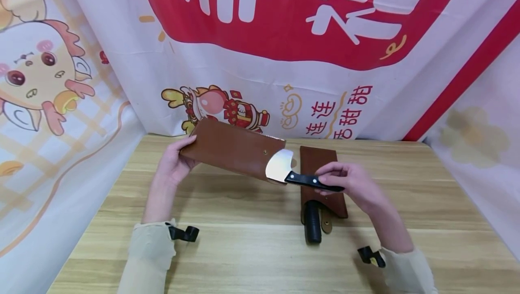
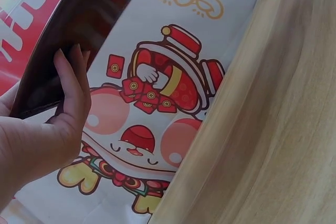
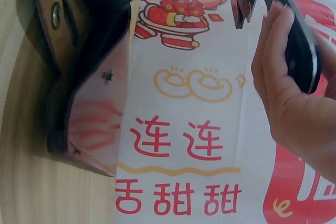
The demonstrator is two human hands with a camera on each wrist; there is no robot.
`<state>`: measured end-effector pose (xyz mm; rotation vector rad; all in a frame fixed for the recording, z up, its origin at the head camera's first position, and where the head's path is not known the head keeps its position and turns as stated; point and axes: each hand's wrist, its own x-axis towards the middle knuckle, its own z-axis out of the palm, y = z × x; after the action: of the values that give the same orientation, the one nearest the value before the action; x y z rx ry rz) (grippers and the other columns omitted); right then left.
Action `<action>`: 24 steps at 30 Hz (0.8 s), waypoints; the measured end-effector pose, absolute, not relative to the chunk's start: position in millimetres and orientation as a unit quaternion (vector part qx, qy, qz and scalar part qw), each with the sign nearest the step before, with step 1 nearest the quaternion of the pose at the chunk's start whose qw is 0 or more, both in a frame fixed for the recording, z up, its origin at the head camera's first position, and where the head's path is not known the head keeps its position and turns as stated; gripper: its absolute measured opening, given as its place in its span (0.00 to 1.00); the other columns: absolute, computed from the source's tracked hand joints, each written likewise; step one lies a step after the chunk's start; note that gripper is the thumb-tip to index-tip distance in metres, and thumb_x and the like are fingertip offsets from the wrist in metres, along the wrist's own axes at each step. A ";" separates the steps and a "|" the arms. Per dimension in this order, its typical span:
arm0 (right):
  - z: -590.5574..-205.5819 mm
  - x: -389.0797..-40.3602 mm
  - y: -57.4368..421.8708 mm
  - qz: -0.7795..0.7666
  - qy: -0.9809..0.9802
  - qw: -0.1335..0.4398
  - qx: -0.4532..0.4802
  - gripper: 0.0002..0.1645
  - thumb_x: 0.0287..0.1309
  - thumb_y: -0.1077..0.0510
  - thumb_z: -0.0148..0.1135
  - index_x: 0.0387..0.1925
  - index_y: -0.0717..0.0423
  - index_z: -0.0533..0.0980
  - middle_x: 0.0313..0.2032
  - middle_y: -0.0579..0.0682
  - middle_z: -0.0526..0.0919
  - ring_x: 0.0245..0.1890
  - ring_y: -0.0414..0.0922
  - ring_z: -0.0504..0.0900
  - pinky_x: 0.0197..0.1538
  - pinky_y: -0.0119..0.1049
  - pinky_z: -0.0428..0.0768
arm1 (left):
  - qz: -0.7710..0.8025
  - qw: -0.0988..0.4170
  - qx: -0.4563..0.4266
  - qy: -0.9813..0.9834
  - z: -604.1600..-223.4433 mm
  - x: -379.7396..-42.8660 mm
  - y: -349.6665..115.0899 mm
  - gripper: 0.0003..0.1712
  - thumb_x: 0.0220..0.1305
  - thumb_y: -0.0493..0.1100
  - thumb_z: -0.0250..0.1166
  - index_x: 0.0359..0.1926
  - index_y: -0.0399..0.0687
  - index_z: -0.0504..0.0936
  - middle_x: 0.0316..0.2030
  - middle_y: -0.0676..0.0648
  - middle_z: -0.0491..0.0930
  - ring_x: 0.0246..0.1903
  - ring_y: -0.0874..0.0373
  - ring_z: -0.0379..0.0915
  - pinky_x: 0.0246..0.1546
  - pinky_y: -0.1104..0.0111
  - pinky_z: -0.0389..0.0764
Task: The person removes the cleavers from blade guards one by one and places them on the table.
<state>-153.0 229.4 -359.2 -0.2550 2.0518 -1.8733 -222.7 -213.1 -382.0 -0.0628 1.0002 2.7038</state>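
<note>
My left hand (image 1: 178, 159) grips the far end of a brown leather knife sheath (image 1: 231, 149), held up above the table. In the left wrist view, the fingers (image 2: 73, 85) curl under the dark sheath (image 2: 79, 30). From the sheath's right-hand opening shows the shiny heel of a cleaver's blade (image 1: 279, 165); the rest of the blade is hidden inside. My right hand (image 1: 349, 182) pinches the cleaver's black riveted handle (image 1: 302, 179), also seen in the right wrist view as a black handle (image 3: 294, 35).
A second brown sheath (image 1: 318, 161) lies on the wooden table (image 1: 243, 258) below my right hand, with a black handle (image 1: 313, 226) sticking out toward me and a snap strap (image 1: 327, 221) beside it. A printed cloth (image 1: 252, 68) hangs behind the table.
</note>
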 end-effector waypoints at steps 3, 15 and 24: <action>-362.1 -153.4 224.4 -0.621 0.744 0.217 -0.114 0.13 0.67 0.64 0.66 0.49 0.70 0.81 0.36 0.59 0.89 0.35 0.49 0.89 0.46 0.42 0.87 | 0.942 0.137 0.013 0.307 -382.7 -222.7 -214.0 0.14 0.81 0.38 0.49 0.49 0.38 0.82 0.39 0.42 0.86 0.34 0.51 0.86 0.35 0.59 0.87; -375.1 -149.8 204.3 -0.584 0.741 0.290 -0.159 0.17 0.66 0.63 0.67 0.49 0.74 0.79 0.34 0.61 0.86 0.31 0.50 0.87 0.39 0.40 0.87 | 0.912 0.139 0.032 0.384 -387.1 -224.7 -187.8 0.23 0.79 0.29 0.46 0.69 0.45 0.61 0.51 0.42 0.78 0.44 0.49 0.84 0.44 0.59 0.87; -380.0 -148.0 199.5 -0.555 0.756 0.293 -0.187 0.14 0.67 0.61 0.67 0.45 0.71 0.81 0.32 0.54 0.85 0.29 0.43 0.84 0.34 0.32 0.84 | 0.905 0.130 0.015 0.406 -389.1 -225.9 -181.2 0.21 0.78 0.28 0.47 0.67 0.43 0.63 0.48 0.42 0.82 0.41 0.48 0.86 0.40 0.60 0.88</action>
<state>-148.0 199.5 -380.0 -0.4989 2.0143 -1.4782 -225.9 -181.2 -389.1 0.0442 1.1793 2.6291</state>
